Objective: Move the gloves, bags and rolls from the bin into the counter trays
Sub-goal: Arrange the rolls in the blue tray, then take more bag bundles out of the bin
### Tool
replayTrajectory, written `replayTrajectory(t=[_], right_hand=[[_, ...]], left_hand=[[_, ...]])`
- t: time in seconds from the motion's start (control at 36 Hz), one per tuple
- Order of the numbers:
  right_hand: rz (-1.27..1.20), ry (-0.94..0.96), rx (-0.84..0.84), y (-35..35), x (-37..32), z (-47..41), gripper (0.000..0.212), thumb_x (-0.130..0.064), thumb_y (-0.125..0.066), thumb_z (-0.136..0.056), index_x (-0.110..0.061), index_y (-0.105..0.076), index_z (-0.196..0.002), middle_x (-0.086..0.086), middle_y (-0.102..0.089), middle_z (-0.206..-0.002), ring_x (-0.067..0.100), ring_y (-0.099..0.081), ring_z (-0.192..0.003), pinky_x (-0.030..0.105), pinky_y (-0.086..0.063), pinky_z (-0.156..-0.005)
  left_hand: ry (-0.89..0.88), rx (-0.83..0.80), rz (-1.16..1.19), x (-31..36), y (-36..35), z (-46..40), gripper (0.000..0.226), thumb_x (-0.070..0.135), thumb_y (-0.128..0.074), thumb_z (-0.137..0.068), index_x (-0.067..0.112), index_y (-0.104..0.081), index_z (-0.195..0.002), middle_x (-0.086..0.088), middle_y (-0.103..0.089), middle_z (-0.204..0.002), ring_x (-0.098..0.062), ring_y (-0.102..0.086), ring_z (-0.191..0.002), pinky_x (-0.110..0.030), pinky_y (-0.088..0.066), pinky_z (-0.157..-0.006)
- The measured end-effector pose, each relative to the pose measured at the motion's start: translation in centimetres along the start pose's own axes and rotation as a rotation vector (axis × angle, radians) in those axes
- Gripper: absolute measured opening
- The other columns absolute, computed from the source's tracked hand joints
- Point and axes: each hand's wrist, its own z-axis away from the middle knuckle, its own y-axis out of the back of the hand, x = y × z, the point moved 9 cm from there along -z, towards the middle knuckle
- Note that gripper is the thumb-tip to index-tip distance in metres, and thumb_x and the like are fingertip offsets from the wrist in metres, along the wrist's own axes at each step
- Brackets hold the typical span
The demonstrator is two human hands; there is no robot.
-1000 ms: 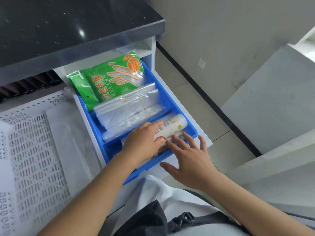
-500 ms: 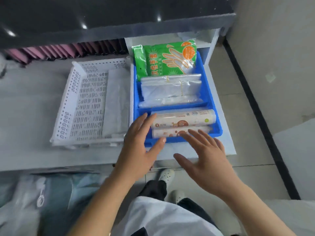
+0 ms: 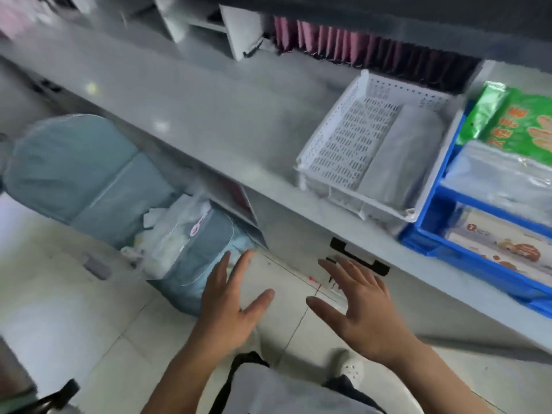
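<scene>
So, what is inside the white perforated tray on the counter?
The white perforated tray holds one flat grey-white sheet or bag stack along its right side. The left part shows bare perforated floor. Motion blur hides what the sheet is, and anything under it.

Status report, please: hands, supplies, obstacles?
Left hand, right hand open, holding nothing. Green glove packet in blue plastic bin. White perforated tray beside it. No obstruction seen.

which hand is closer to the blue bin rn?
Right. The right hand hovers open below and left of the blue bin, off the counter edge. The left hand is farther left, over the floor, also open.
</scene>
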Motion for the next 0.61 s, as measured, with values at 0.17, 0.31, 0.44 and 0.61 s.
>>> replayTrajectory(t=[0.17,0.31,0.44,0.61], right_hand=[[0.021,0.018,-0.051,-5.1,-8.1,-4.1,0.068,-0.069,-0.045,-0.086,-0.044,-0.031,-0.148,-0.012,-0.028,-0.158,0.012,-0.02,-0.147,0.038,-0.014,-0.119],[0.058,0.063,-0.117,-9.9,-16.1,-8.5,0.066,-0.061,-0.053,-0.089,-0.037,-0.035,-0.148,-0.007,-0.036,-0.156,0.016,-0.03,-0.144,0.042,-0.023,-0.119],[0.065,0.127,-0.083,-12.2,-23.6,-12.0,0.062,-0.053,-0.062,-0.087,-0.031,-0.045,-0.143,-0.01,-0.047,-0.148,0.014,-0.041,-0.137,0.041,-0.03,-0.114],[0.116,0.149,-0.152,-15.1,-27.3,-15.7,0.06,-0.052,-0.062,-0.086,-0.035,-0.045,-0.142,-0.012,-0.047,-0.146,0.013,-0.041,-0.136,0.044,-0.03,-0.115]], left_hand=[[0.07,0.03,0.012,-9.1,6.3,-0.4,0.088,0.075,-0.052,-0.075,0.055,-0.009,-0.149,0.01,0.0,-0.165,-0.017,-0.001,-0.152,-0.046,-0.014,-0.121],[0.191,0.085,0.051,-17.8,12.3,0.2,0.084,0.06,-0.061,-0.084,0.044,-0.015,-0.153,0.006,-0.005,-0.166,-0.016,-0.005,-0.151,-0.04,-0.014,-0.12],[0.265,0.103,0.14,-24.5,16.3,0.6,0.086,0.055,-0.065,-0.085,0.036,-0.018,-0.155,0.007,-0.018,-0.162,-0.018,-0.016,-0.149,-0.041,-0.022,-0.119],[0.33,0.138,0.268,-30.2,18.4,0.0,0.085,0.055,-0.066,-0.084,0.046,-0.014,-0.151,0.015,-0.018,-0.16,-0.013,-0.018,-0.146,-0.032,-0.024,-0.112]])
